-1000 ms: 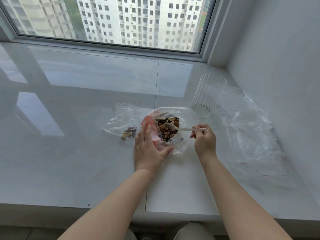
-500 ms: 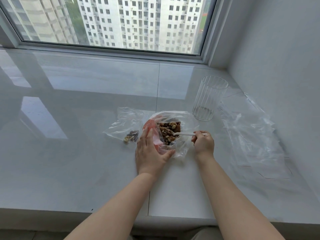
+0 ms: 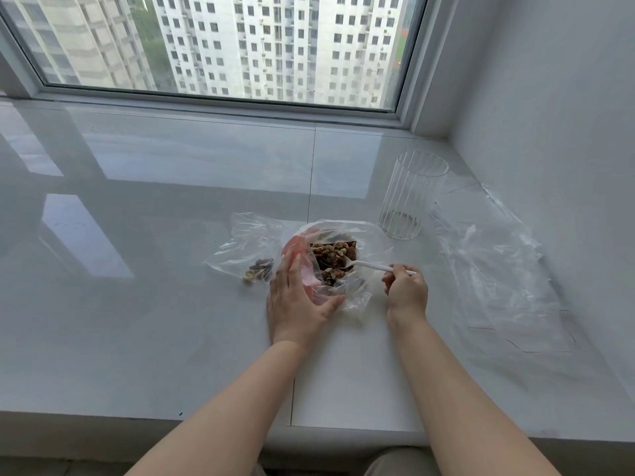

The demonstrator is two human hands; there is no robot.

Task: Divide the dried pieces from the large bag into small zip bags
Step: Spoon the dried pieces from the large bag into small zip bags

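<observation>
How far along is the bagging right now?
Early. Done: one small zip bag holds a few pieces. In hand: the left hand holds the large bag open while the right hand scoops with the white spoon. Left: most pieces remain inside; clear bags lie unfilled at right.

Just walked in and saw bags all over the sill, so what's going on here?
A person is portioning dried pieces. The left hand holds the large bag open on the sill, while the right hand grips a white plastic spoon with its bowl in the pieces. A small zip bag to the left holds only a few pieces. A clear ribbed glass and more flat bags sit to the right.
</observation>
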